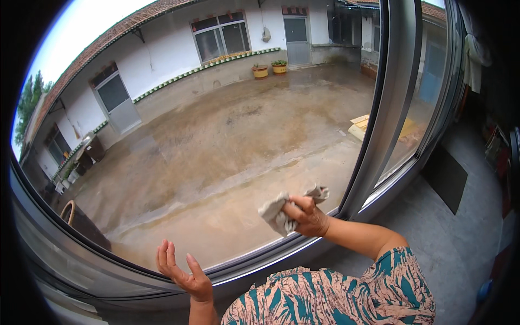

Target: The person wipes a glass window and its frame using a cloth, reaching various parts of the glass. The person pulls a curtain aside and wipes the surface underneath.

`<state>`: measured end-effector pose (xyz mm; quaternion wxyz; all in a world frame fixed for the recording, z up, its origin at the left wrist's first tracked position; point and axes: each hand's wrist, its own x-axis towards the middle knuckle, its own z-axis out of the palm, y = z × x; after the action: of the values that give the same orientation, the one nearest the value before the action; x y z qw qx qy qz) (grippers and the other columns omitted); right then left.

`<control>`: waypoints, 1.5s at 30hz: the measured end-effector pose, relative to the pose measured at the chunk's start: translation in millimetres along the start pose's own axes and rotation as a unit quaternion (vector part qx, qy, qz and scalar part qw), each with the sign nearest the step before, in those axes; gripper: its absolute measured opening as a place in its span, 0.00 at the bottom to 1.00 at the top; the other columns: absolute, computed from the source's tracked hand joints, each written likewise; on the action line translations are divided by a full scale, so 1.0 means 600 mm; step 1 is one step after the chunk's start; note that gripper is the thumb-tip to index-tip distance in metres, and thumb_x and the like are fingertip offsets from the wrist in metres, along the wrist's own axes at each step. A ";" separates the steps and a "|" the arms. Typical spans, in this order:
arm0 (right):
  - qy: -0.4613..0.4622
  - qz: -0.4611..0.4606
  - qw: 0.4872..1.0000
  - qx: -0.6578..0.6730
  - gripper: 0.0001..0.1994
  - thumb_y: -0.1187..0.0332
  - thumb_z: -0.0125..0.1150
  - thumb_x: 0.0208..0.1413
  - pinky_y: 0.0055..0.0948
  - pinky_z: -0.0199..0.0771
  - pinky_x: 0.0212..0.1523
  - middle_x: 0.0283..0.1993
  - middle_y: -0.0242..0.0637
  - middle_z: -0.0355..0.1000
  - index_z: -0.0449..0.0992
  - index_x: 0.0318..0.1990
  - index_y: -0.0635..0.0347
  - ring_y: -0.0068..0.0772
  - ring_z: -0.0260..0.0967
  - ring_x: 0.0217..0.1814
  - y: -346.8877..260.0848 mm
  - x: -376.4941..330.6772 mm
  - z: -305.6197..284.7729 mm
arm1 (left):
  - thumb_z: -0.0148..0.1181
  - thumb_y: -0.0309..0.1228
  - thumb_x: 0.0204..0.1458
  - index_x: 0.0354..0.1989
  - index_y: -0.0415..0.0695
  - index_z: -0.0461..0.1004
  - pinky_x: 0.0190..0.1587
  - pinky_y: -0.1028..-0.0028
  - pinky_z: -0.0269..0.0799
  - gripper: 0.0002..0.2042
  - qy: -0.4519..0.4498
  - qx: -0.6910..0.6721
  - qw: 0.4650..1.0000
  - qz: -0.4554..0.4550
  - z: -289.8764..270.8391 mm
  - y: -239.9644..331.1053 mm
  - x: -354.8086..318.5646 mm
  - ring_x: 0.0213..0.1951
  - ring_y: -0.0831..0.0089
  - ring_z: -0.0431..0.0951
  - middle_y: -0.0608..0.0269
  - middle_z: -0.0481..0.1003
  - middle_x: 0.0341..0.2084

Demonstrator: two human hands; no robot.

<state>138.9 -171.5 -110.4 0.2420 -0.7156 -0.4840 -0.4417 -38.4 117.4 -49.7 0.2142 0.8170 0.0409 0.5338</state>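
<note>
1. so the right hand (307, 216) is closed around a crumpled grey cloth (277, 212), bunched up in the fist with loose ends sticking out both sides; it's held up against the lower part of the big window pane (216, 141), just left of the upright metal frame post (379, 108)

2. left hand (184, 271) is wide open, fingers spread, palm turned up, holding nothing; it sits down by the bottom window frame (260, 260), near it but I can't tell if it's actually touching

3. progress-wise, my guess is the wiping is somewhere mid-way; the glass looks pretty clear through the middle, you can see the wet courtyard and the flower pots (269, 69) fine; the cloth is working the bottom edge, and no streaks or suds that I can make out

4. what's probably left: the lower corner by the post, and maybe the narrower side pane (422, 92) to the right; can't judge how clean that one is from here
</note>
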 end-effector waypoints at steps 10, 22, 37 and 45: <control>0.159 -0.136 0.922 -0.325 0.32 0.65 0.69 0.40 0.36 0.57 0.50 0.62 0.32 0.61 0.68 0.57 0.34 0.36 0.56 0.61 0.117 0.371 -0.194 | 0.50 0.18 0.52 0.56 0.36 0.67 0.65 0.55 0.52 0.21 -0.021 -0.003 1.000 0.015 -0.009 0.014 -0.011 0.65 0.51 0.57 0.50 0.64 0.59; 0.353 -0.071 0.852 -0.380 0.20 0.75 0.59 0.53 0.47 0.62 0.53 0.52 0.48 0.69 0.72 0.55 0.53 0.52 0.63 0.54 0.237 0.497 -0.336 | 0.48 0.16 0.54 0.51 0.33 0.70 0.63 0.59 0.57 0.15 -0.072 -0.006 0.997 -0.015 -0.024 0.053 -0.049 0.64 0.57 0.59 0.51 0.63 0.59; 0.144 0.487 0.832 -0.223 0.23 0.68 0.56 0.55 0.54 0.47 0.65 0.63 0.62 0.56 0.66 0.57 0.69 0.65 0.52 0.64 0.045 -0.205 0.039 | 0.51 0.15 0.49 0.47 0.40 0.75 0.61 0.57 0.58 0.17 -0.108 -0.080 0.991 -0.025 -0.008 0.001 -0.065 0.60 0.53 0.63 0.52 0.68 0.56; 0.314 0.460 0.829 -0.046 0.23 0.70 0.59 0.53 0.47 0.52 0.65 0.58 0.60 0.60 0.66 0.55 0.70 0.61 0.56 0.62 0.076 0.027 -0.076 | 0.51 0.16 0.54 0.47 0.39 0.75 0.58 0.63 0.64 0.14 -0.133 -0.113 0.982 -0.072 -0.009 0.011 -0.073 0.57 0.57 0.68 0.50 0.67 0.55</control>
<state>164.3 -218.0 -70.2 0.5230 -0.6882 0.0243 -0.5023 -63.0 100.4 -82.8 0.3462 0.8461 0.0099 0.4052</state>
